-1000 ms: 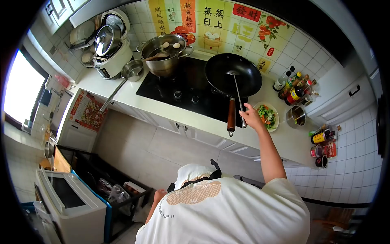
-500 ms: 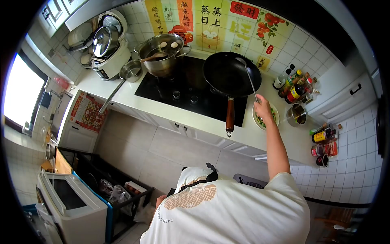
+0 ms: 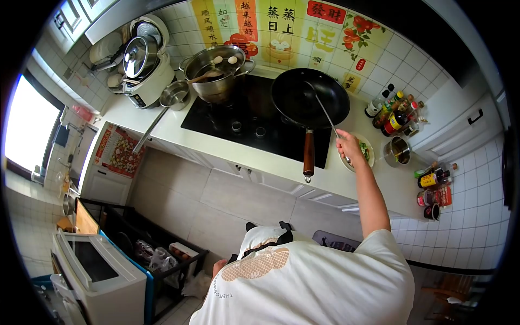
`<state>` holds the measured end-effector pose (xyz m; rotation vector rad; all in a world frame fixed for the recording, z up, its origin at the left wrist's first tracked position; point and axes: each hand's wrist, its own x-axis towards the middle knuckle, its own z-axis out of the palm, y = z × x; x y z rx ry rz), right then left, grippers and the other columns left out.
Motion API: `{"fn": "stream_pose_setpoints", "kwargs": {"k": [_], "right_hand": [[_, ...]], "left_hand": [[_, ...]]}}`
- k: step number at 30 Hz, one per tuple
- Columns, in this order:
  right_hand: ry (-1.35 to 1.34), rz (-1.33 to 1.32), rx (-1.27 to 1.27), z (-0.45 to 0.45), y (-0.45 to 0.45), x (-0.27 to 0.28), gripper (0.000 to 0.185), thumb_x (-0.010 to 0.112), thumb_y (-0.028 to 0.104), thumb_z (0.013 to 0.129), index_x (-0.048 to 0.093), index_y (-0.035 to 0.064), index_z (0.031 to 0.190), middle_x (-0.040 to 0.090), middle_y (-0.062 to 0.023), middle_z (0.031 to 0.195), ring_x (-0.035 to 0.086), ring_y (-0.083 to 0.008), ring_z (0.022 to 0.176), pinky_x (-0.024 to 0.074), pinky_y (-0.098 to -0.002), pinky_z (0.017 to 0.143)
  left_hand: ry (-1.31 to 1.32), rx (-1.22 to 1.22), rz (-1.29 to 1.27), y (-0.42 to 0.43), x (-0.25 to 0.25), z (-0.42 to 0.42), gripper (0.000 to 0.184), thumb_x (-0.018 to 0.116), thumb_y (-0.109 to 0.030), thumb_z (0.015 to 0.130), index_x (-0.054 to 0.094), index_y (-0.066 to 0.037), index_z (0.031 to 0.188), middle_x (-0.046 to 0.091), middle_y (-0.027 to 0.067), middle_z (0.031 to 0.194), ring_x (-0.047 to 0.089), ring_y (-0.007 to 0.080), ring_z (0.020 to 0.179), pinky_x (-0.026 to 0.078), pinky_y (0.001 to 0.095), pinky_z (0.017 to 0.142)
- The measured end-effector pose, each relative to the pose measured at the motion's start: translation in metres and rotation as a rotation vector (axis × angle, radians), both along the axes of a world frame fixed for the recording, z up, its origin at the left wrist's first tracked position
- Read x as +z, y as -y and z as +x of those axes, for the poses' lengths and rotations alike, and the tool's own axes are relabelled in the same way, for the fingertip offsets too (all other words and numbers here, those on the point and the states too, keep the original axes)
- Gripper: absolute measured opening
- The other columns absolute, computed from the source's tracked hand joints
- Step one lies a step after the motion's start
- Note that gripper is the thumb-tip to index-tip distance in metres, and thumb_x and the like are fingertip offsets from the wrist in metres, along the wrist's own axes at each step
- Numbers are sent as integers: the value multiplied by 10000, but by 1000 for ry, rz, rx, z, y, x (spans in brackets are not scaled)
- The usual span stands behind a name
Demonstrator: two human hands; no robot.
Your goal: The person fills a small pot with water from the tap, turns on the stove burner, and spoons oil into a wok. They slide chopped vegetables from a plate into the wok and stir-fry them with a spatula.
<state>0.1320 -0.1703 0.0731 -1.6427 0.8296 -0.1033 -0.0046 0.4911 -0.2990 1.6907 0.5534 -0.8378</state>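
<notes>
One pale worktop (image 3: 271,158) bears the cooktop (image 3: 252,108), the wok (image 3: 297,105) at its back right corner. Near the worktop's front edge rests a plate (image 3: 370,151) of vegetables. Closed fingers of the right hand (image 3: 348,145) grip a metal utensil (image 3: 324,110) reaching into the wok; I cannot tell the left hand's (image 3: 219,266) finger state.

Just right of the black wok (image 3: 295,108), the right hand (image 3: 348,145) is covering parts of the long metal ladle (image 3: 324,109) and the round white plate (image 3: 372,157) of green salad. The ladle's head is blurring into the wok's dark inside. Well below the wok, to its left, the left hand (image 3: 219,266) is mostly hiding behind the white printed T-shirt (image 3: 325,281), its grip not showing. Right of the wok, the dark glass bottles (image 3: 394,122) are bearing print too small to read.
</notes>
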Motion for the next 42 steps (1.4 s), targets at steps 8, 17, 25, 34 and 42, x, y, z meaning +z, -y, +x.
{"fn": "stream_pose_setpoints", "kwargs": {"k": [8, 17, 25, 34, 42], "right_hand": [[79, 108, -80, 9, 21, -4, 467, 462, 95, 842, 371, 59, 1299, 465, 3, 605, 387, -54, 432, 337, -207, 365], [59, 312, 86, 0, 14, -3, 451, 451, 102, 856, 369, 79, 1299, 478, -11, 641, 362, -37, 415, 303, -188, 333], [111, 162, -9, 17, 40, -12, 454, 460, 98, 848, 378, 72, 1293, 465, -2, 610, 370, -44, 405, 310, -194, 335], [-35, 89, 189, 3, 47, 1, 476, 432, 103, 864, 328, 90, 1329, 450, 2, 601, 355, -40, 398, 298, -185, 327], [-149, 194, 320, -26, 46, 34, 478, 412, 99, 871, 307, 83, 1338, 444, -4, 597, 337, -26, 387, 275, -182, 312]], "left_hand": [[-118, 227, -204, -3, -3, 1, 321, 546, -139, 807, 543, 58, 1062, 598, 151, 939, 565, 223, 869, 447, 350, 775], [-45, 134, -53, 4, 4, -4, 286, 563, -156, 795, 587, 51, 991, 619, 122, 860, 583, 225, 803, 457, 330, 751], [256, -394, 335, 13, 35, 0, 353, 662, -172, 758, 581, 38, 1030, 634, 177, 943, 606, 200, 897, 464, 294, 782], [20, 24, 54, 22, 30, -13, 364, 602, -154, 803, 528, 77, 1074, 632, 137, 902, 604, 212, 828, 463, 307, 761], [-383, 380, -531, 26, 18, -7, 253, 486, -160, 840, 561, 54, 950, 599, 100, 799, 568, 214, 703, 447, 347, 683]]}}
